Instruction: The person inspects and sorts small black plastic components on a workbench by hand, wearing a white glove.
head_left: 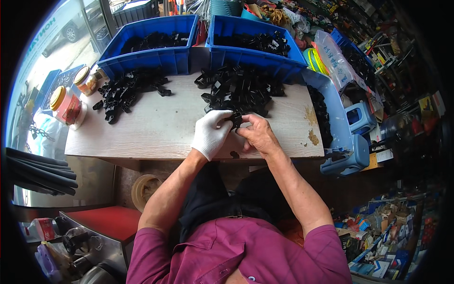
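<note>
My left hand point(212, 134), in a white glove, and my bare right hand point(259, 134) meet over the front part of the pale wooden table point(156, 135). Between their fingertips they pinch a small black plastic part point(236, 119), partly covered by the fingers. Just beyond the hands lies a heap of similar black parts point(239, 90), reaching back to a blue bin. A second, smaller pile of black parts point(118, 94) rests on the left of the table.
Two blue bins point(142, 61) point(257, 59) holding black parts line the table's back edge. Jars point(66, 106) stand at the left edge. Right of the table are a lighter blue bin point(336, 113) and blue stools point(347, 156). A bucket point(137, 194) sits below.
</note>
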`<act>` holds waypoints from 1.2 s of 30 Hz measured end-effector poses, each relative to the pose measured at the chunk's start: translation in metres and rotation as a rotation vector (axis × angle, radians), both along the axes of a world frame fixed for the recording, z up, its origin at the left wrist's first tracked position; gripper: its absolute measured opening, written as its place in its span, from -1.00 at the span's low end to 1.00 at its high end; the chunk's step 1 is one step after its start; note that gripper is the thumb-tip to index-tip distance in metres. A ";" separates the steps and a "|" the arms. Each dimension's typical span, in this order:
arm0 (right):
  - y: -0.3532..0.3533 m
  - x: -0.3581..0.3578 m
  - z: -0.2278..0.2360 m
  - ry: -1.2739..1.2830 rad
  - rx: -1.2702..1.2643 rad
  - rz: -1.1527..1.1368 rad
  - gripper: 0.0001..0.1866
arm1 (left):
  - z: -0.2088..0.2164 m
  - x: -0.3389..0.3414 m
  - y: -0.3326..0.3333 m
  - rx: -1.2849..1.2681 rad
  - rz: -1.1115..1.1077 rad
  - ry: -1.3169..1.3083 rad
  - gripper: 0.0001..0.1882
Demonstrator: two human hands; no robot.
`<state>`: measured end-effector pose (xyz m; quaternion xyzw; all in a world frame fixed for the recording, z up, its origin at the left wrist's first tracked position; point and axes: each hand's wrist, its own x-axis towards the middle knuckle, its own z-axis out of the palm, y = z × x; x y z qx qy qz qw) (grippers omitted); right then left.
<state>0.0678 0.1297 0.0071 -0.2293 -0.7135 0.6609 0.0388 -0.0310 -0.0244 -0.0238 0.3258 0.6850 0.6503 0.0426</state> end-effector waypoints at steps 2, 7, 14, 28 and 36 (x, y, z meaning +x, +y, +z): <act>0.003 -0.002 0.001 -0.009 -0.018 0.013 -0.61 | 0.006 -0.005 -0.004 -0.098 -0.001 0.271 -0.74; -0.004 -0.008 0.009 -0.084 -0.016 0.048 -0.59 | 0.007 -0.009 -0.014 -0.243 -0.075 0.533 -0.79; -0.002 -0.006 0.005 -0.081 0.073 0.066 -0.62 | 0.009 -0.004 -0.017 -0.289 -0.072 0.549 -0.71; -0.010 -0.008 0.016 -0.156 0.227 0.114 -0.60 | 0.014 -0.009 -0.025 -0.290 -0.070 0.586 -0.71; -0.013 -0.008 0.015 -0.163 0.210 0.073 -0.63 | 0.011 -0.012 -0.027 -0.374 -0.153 0.811 -0.65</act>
